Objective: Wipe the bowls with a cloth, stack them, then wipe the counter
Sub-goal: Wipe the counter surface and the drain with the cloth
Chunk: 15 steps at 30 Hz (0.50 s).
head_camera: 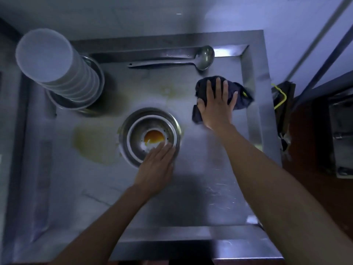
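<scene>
Both forearms are bare, with no sleeves, gloves or jewellery visible.

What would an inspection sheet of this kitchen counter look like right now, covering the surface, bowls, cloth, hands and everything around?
Surface: steel counter, yellowish smears left of centre.
Job's things: metal bowl at centre, orange residue inside; stack of bowls far left; dark cloth on the right.
Clutter: ladle along the far edge.
Hands: left hand rests flat on the bowl's near rim; right hand presses flat on the cloth.
Cables: yellow cord past the right edge.
Surroundings: pale wall behind.
</scene>
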Available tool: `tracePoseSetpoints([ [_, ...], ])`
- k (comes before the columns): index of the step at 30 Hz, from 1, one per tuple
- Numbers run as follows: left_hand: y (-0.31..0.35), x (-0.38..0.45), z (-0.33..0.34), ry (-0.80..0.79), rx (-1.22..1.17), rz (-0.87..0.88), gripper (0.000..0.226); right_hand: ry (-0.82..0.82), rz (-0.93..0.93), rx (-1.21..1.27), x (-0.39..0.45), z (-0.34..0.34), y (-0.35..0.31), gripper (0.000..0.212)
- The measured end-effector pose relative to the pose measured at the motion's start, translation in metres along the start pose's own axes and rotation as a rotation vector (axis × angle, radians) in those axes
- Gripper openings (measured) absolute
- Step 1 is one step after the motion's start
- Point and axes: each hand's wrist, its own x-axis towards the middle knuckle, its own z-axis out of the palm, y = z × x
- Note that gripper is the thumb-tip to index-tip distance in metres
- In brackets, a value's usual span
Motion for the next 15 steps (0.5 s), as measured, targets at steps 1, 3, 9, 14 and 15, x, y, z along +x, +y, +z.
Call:
tracePoseSetpoints([
  [1, -0.003, 0.0, -0.001, 0.018, -0.013, -0.009, 0.05, -0.005, -0.003, -0.003, 0.007, 0.0, 0.0, 0.065],
  [3, -0.008, 0.002, -0.005, 0.033, -0.049, -0.027, 0.047, -0.01, 0.002, -0.013, 0.014, -0.001, -0.002, 0.065],
  [9, -0.018, 0.007, -0.015, 0.064, -0.078, 0.006, 0.043, 0.003, -0.038, -0.034, -0.02, 0.003, -0.02, 0.064],
  [14, -0.036, 0.012, -0.028, 0.097, -0.097, 0.072, 0.041, 0.026, -0.093, -0.045, -0.122, 0.022, -0.054, 0.065],
  [15, -0.042, 0.014, -0.031, 0.093, -0.107, 0.079, 0.039, 0.01, -0.077, -0.045, -0.142, 0.024, -0.062, 0.064],
])
